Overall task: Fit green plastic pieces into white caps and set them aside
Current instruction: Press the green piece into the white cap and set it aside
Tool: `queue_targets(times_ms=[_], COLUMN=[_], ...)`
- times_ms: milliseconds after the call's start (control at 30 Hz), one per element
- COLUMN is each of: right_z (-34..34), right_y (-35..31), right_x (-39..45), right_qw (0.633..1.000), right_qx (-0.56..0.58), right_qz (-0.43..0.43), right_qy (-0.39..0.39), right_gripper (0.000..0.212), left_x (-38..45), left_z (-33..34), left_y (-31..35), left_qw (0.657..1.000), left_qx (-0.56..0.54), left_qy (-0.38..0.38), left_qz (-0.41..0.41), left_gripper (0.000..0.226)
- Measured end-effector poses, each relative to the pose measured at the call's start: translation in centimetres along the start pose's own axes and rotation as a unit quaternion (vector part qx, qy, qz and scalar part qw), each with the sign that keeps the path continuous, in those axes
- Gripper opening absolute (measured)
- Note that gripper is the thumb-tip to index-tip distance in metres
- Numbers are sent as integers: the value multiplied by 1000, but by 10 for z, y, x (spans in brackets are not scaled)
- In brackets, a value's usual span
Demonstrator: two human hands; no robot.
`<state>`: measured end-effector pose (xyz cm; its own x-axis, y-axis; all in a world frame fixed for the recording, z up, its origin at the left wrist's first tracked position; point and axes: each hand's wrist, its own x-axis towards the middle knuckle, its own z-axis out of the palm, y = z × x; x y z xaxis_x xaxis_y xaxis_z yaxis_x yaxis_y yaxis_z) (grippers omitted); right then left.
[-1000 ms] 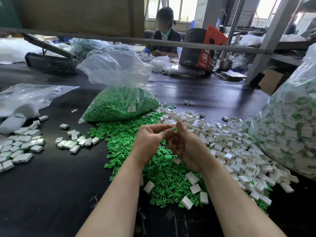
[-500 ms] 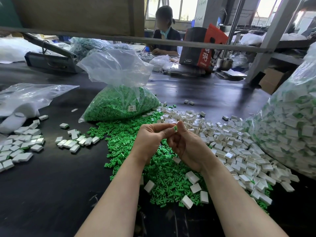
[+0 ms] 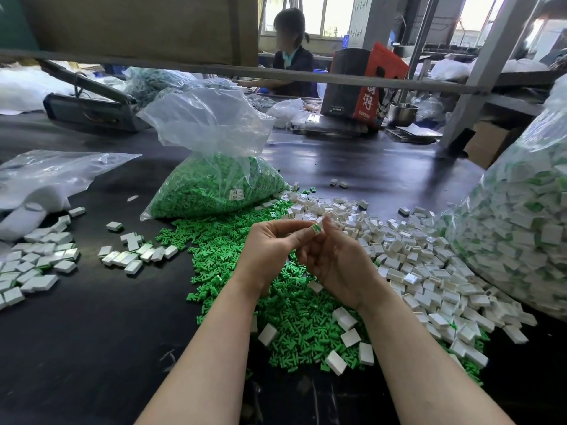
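Step in hand: the fitting itself; a green plastic piece [image 3: 316, 229] sat in the mouth of a white cap [image 3: 319, 223], held up between both hands above the piles.
Left hand [image 3: 270, 250]: fingers curled, thumb and forefinger tips pinched on the left side of the cap and the green piece.
Right hand [image 3: 334, 262]: fingers curled inward, thumb raised just beside the cap's right edge; it seemed to steady the cap, though its other fingertips were hidden.
Piece relative to fingers: at the fingertips of both hands, green end facing the camera, well above the loose green pieces [image 3: 245, 262] on the black table [image 3: 92, 332].
How far seated: too small to tell whether the green was fully home.
Next move: probably a final squeeze, then carrying the finished part left to the set-aside white caps [image 3: 135, 256], well apart from the hands.
Supply: unfilled white caps [image 3: 429, 271] lay heaped near the right hand; a bag of green pieces [image 3: 214, 191] stood behind.
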<state>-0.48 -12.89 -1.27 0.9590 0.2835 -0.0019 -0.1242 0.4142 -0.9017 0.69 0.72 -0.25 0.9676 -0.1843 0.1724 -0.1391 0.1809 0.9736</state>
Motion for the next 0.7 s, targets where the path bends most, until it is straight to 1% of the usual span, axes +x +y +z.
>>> queue_targets(times_ms=[133,233,367,433,533,700], right_z=[-2,-4,-5,-5,-4,-4], right_y=[2,3,5,5,5,6], right_x=[1,1,2,2,2,2], right_qw=[1000,1000,1000,999,999,999], right_qx=[13,1,-21,-32,-43,-41], right_qz=[-8,-15,-20,-21,-27,-29], right_qy=[-7,-10,-9,-14,-18,-7], right_gripper=[39,40,42,45,45,42], left_x=[-1,0,0,0,-1,0], left_z=[1,4,6,8,10,11], left_y=[0,0,1,2,2,0], left_qw=[1000,998,994,992,992,994], left_qx=[28,59,95,112,105,83], left_qy=[-2,14,38,52,63,61], left_qz=[9,14,26,37,33,21], left_gripper=[8,9,17,14,4,4])
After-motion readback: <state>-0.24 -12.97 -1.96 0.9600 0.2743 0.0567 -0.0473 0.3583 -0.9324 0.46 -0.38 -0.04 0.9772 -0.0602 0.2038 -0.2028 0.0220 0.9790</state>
